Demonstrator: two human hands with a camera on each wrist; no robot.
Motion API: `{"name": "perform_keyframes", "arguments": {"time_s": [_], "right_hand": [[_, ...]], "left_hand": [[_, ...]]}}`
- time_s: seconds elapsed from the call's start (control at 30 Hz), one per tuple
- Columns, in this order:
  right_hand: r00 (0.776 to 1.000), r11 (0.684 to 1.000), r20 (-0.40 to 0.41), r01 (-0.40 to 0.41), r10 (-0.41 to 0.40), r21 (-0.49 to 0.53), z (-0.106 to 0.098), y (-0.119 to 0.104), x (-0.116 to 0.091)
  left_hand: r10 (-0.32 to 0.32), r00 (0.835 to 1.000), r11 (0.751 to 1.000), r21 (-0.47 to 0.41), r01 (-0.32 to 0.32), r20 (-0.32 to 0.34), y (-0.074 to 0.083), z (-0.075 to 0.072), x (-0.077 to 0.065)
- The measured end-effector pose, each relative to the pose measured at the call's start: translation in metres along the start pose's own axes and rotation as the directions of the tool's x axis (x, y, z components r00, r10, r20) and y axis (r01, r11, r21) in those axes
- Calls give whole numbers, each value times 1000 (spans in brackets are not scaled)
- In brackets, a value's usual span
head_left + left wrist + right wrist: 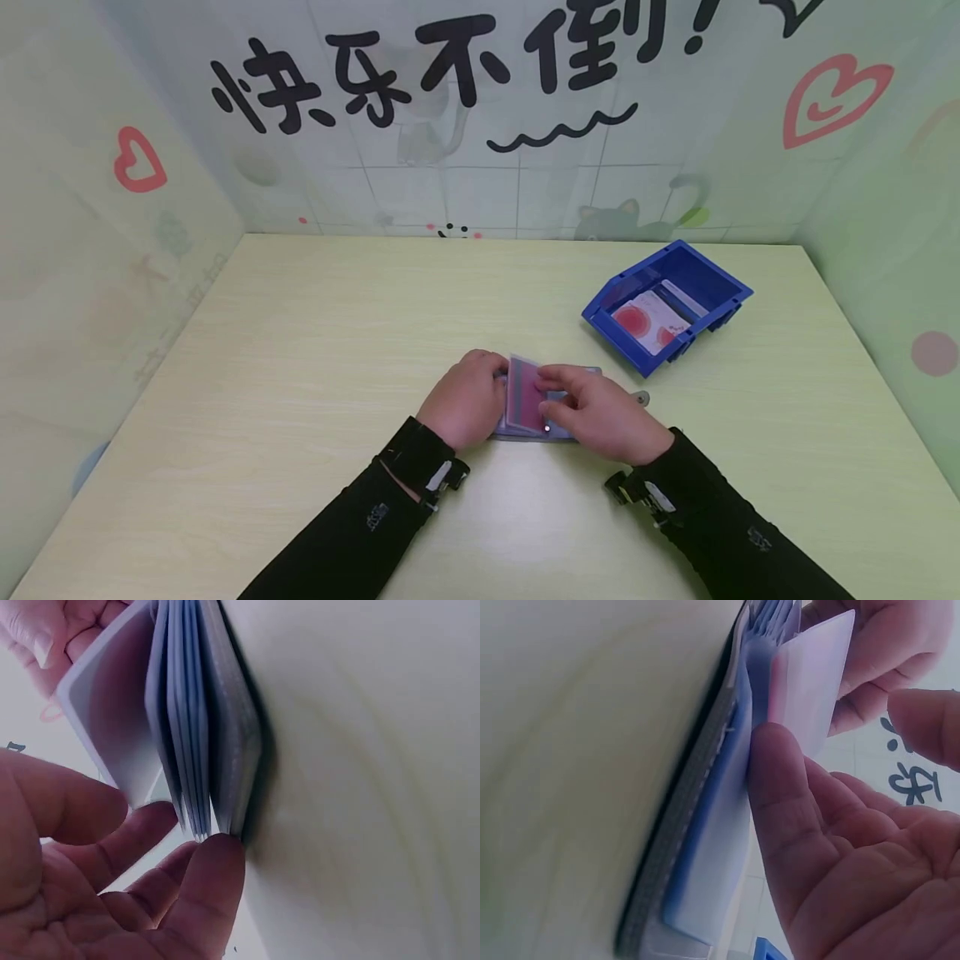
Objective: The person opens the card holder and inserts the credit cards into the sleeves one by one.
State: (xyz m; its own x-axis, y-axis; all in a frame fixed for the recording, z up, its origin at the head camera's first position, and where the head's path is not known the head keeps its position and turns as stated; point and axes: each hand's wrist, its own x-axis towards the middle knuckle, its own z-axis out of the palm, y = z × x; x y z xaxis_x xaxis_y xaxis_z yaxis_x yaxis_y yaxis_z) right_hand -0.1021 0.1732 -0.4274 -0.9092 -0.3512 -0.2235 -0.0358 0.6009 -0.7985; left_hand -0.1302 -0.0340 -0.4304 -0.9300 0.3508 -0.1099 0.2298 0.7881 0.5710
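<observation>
A small card holder (558, 435) with clear plastic sleeves lies spread on the table. One raised sleeve (525, 396) shows a pink card inside and leans up between the hands. My left hand (468, 400) grips the card holder at its left side; in the left wrist view its fingertips sit at the edges of the bunched sleeves (191, 735) and cover (240, 750). From the right, my right hand (607, 417) touches the raised sleeve with its fingertips. In the right wrist view a finger lies against that sleeve (810, 690), with the thumb apart from it.
A blue plastic bin (667, 304) stands behind and to the right of the hands, holding cards (648, 321) with pink and red pictures. A metal snap tab (641, 398) sticks out by the right hand. Printed walls surround the pale wooden table (337, 333).
</observation>
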Motion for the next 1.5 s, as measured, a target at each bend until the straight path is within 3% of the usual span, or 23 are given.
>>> {"name": "perform_keyframes", "arguments": {"time_s": [0.23,0.53,0.67,0.8,0.93,1.07,1.23,1.4,1.5], "right_hand": [[1000,997,0,9,-9,-71,3,-1,0],[1000,991,15,27,-25,-134,-5,-6,-2],[995,982,-96,-1,-18,-190,-26,-9,-3],[967,958,-253,-98,28,-269,-57,-4,1],[938,915,-335,-210,89,-344,-88,6,11],[933,851,-336,-278,129,-445,-106,20,24],[933,783,-323,-317,158,-535,-111,33,41],[925,696,-324,-367,201,-617,-110,39,53],[919,668,-323,-386,224,-636,-110,39,57]], "left_hand": [[-24,1000,999,-28,24,10,0,-2,1],[4,999,1000,15,-4,45,-1,-2,0],[11,999,1000,26,-13,53,-1,-2,0],[18,998,999,46,-20,57,-2,-1,0],[14,998,998,54,-18,66,-3,-1,1],[8,997,998,56,-12,80,-4,-2,0],[3,996,999,46,-7,84,-4,-1,-1],[14,996,999,45,-17,83,-5,-1,0],[18,997,998,51,-22,80,-6,-1,1]]}}
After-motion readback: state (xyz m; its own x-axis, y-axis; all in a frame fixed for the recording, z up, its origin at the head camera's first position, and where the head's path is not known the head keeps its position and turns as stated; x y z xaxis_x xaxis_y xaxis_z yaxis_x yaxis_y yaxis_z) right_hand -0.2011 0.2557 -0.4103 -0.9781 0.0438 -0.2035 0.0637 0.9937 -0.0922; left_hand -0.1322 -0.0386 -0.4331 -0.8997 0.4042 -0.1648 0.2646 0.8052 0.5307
